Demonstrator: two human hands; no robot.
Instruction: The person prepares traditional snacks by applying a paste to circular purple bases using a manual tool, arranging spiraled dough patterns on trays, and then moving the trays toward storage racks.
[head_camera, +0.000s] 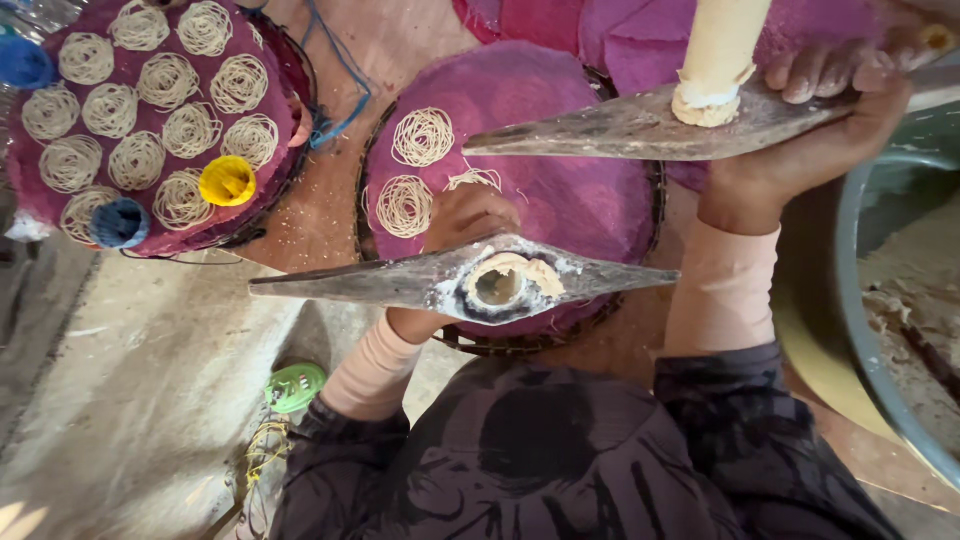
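Far left, I logged a round wicker tray covered in magenta cloth (30, 190), loaded with many pale coiled noodle nests (137, 160). Among the nests sat a yellow plastic cap (227, 181) and a blue plastic cap (118, 222), with another blue one at the upper left edge. A green perforated plastic piece (294, 386) lay on the grey floor (140, 400) below that tray.

Centre: a second round tray under magenta cloth (590, 190) carried three small noodle nests (423, 137) on its left part. My left hand (468, 215) was over this tray, fingers curled down just beside the lowest nest; a long grey wooden press piece with pointed ends and a dough-crusted round hole (470, 285) crossed in front of it and hid the lower fingers. I could not tell whether the hand gripped that piece or only rested behind it.

Right: my right hand (810, 130) was wrapped from below around a second long grey wooden press handle (620, 128), fingertips showing curled over its upper edge. A cream-coloured cylindrical plunger (718, 50) stood on that handle, with dough at its base. Both forearms wore pale pink sleeves. At far right, the rim of a large grey metal basin (850, 300) was partly visible.
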